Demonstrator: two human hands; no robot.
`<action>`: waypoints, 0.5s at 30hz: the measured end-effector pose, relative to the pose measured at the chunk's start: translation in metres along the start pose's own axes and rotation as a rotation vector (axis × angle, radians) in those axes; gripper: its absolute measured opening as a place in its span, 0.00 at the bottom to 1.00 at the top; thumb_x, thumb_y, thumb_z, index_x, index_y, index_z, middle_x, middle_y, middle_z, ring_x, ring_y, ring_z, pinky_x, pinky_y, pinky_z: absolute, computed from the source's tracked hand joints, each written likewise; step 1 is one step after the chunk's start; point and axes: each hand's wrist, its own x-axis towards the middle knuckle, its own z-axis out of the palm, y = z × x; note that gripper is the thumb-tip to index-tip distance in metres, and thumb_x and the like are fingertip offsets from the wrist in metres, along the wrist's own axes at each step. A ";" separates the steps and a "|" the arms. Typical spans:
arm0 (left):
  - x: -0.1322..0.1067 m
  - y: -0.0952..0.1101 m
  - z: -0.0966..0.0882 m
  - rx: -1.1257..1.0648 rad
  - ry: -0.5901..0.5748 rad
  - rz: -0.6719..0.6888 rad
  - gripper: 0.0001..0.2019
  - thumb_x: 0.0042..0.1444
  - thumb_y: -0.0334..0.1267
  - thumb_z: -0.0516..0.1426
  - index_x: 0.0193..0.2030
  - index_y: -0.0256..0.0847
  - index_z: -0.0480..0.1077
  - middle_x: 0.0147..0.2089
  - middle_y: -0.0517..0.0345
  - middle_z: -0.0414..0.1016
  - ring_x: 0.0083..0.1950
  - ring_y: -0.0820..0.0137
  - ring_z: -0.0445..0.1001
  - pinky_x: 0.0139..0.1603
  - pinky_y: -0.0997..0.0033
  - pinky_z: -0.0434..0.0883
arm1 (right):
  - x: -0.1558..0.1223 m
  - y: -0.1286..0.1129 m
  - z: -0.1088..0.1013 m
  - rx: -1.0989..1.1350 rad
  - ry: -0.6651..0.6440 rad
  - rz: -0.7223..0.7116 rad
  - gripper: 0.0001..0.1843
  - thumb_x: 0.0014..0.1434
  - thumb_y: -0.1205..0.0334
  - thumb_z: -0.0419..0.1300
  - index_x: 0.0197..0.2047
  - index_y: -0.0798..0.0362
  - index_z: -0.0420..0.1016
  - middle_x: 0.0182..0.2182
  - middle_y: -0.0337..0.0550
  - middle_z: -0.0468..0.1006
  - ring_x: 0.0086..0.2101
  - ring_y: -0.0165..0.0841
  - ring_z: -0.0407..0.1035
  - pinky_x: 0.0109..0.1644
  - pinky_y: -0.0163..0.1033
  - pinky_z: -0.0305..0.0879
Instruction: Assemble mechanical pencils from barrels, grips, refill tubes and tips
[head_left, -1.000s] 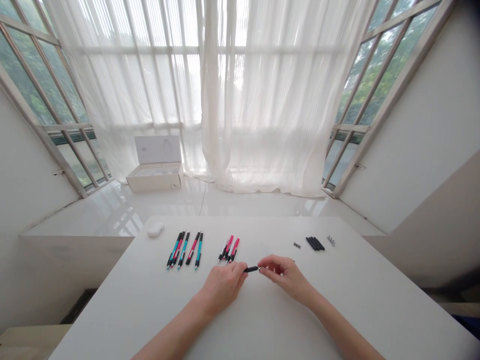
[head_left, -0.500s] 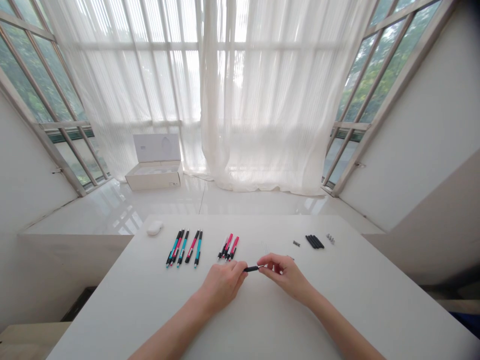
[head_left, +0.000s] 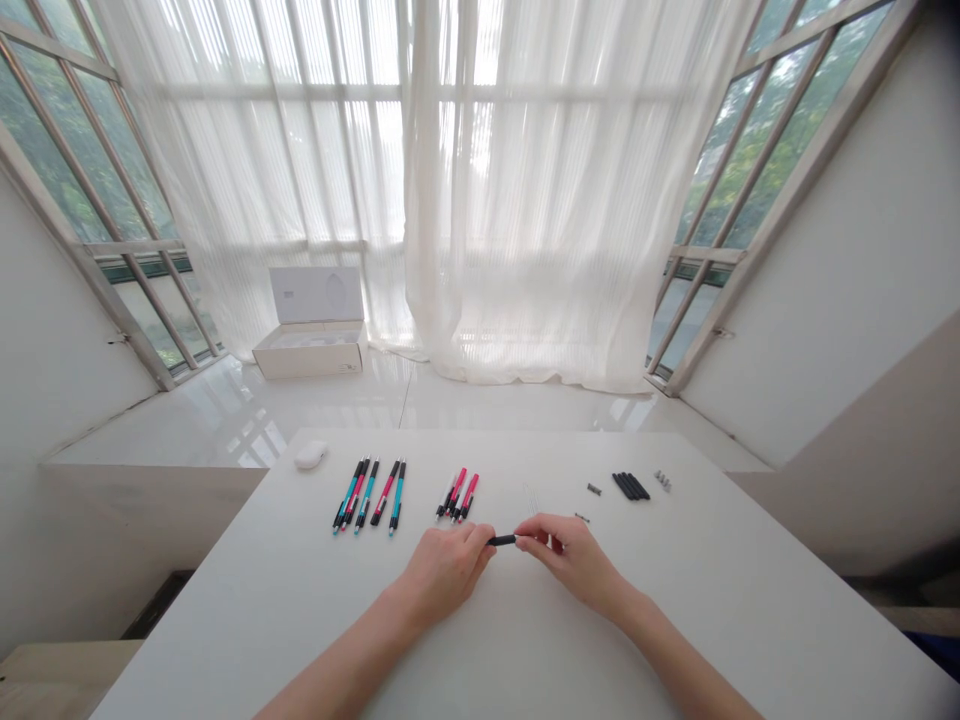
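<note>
Between my hands a black pen grip section [head_left: 502, 540] is held level, just above the table. My left hand [head_left: 448, 568] is closed around its left end, and whatever part of the pen lies inside that palm is hidden. At the right end, my right hand [head_left: 576, 556] pinches with thumb and forefinger; a small tip there is mostly covered by the fingers. Beyond the left hand lie several pink and clear pen barrels [head_left: 468, 497]. Thin clear pen parts [head_left: 531, 497] and a small dark cluster, possibly springs [head_left: 594, 489], lie past the right hand.
Several teal and pink pens [head_left: 397, 497] are lined up on the left of the white table [head_left: 480, 660]. Black grips [head_left: 631, 487] and small silver tips [head_left: 662, 480] lie to the right. A white rounded case [head_left: 310, 455] and an open box [head_left: 309, 360] are farther back.
My right fingers have come slightly closer along the black grip, and the metal tip that showed at its end is now covered. My left hand stays put.
</note>
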 end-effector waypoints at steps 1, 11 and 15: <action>0.000 0.000 0.000 -0.001 -0.001 0.000 0.07 0.67 0.36 0.45 0.44 0.43 0.63 0.34 0.56 0.74 0.30 0.68 0.72 0.26 0.75 0.62 | 0.000 0.001 0.001 -0.020 -0.002 -0.011 0.18 0.62 0.49 0.54 0.31 0.51 0.77 0.22 0.38 0.76 0.23 0.29 0.65 0.27 0.34 0.62; 0.000 0.001 0.000 -0.004 0.009 -0.029 0.08 0.67 0.36 0.44 0.42 0.42 0.64 0.34 0.57 0.74 0.31 0.67 0.72 0.29 0.72 0.64 | -0.005 0.003 0.001 -0.102 -0.030 -0.115 0.11 0.65 0.53 0.51 0.42 0.49 0.70 0.34 0.40 0.78 0.26 0.29 0.68 0.32 0.34 0.64; 0.001 0.000 -0.002 0.000 0.017 -0.006 0.10 0.68 0.36 0.44 0.42 0.42 0.64 0.35 0.56 0.74 0.33 0.66 0.72 0.32 0.70 0.66 | -0.005 0.003 0.001 -0.177 -0.017 -0.179 0.15 0.68 0.55 0.46 0.38 0.49 0.70 0.29 0.41 0.74 0.26 0.31 0.66 0.32 0.35 0.61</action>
